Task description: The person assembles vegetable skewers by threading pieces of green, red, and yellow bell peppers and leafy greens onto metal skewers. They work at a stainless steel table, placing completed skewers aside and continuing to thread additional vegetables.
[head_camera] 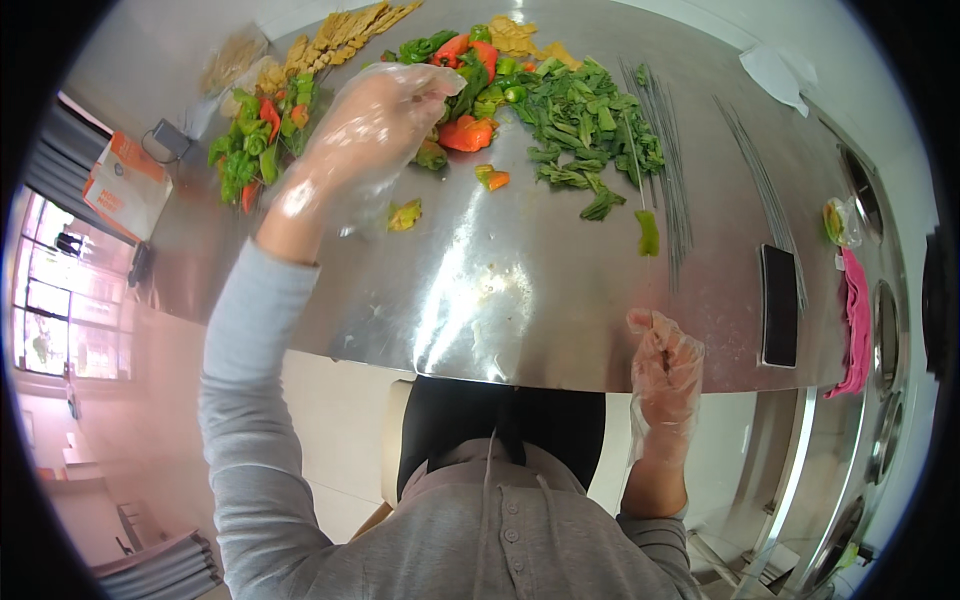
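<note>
My right hand (666, 364), in a clear plastic glove, grips the lower end of a thin metal skewer (636, 161). One flat green pepper piece (647, 234) is threaded on it, and its far end lies over a heap of leafy greens (574, 116). My left hand (382, 109), also gloved in clear plastic, reaches to a pile of cut red pepper (466, 133) and green pepper (514, 94). Its fingertips are bunched against the pile; whether they hold a piece cannot be seen. Loose pepper scraps (491, 178) lie on the steel table (367, 300).
Loose skewers (667, 165) and more skewers (757, 172) lie on the right, beside a phone (778, 306) and a pink cloth (855, 322). At left are a pepper bundle (247, 142), yellowish folded strips (337, 37) and a box (127, 187). Round metal wells (885, 334) line the right side.
</note>
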A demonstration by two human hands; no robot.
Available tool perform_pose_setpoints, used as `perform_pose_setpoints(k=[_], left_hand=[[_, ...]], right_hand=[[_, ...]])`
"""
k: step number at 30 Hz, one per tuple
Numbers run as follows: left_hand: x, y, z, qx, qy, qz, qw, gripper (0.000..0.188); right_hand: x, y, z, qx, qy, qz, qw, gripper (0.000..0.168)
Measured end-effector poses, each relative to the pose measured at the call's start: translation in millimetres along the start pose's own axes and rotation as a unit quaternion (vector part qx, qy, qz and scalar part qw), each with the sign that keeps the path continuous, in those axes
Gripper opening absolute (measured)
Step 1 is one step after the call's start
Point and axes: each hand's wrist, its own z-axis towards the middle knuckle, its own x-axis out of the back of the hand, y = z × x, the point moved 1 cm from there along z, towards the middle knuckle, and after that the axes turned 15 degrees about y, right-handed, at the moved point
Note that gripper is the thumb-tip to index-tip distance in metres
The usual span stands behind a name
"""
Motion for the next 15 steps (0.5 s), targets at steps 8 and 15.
perform_pose_setpoints(k=[8,15], left_hand=[[-92,-56,75,-0.360,-0.080,0.125,0.921,0.023],[-133,-41,100,-0.338,-0.230,0.311,0.858,0.023]], right_hand=[[4,19,2,0.026,-0.036,0.131,0.990,0.022],[10,17,3,0.021,-0.059,0.096,0.993,0.031]])
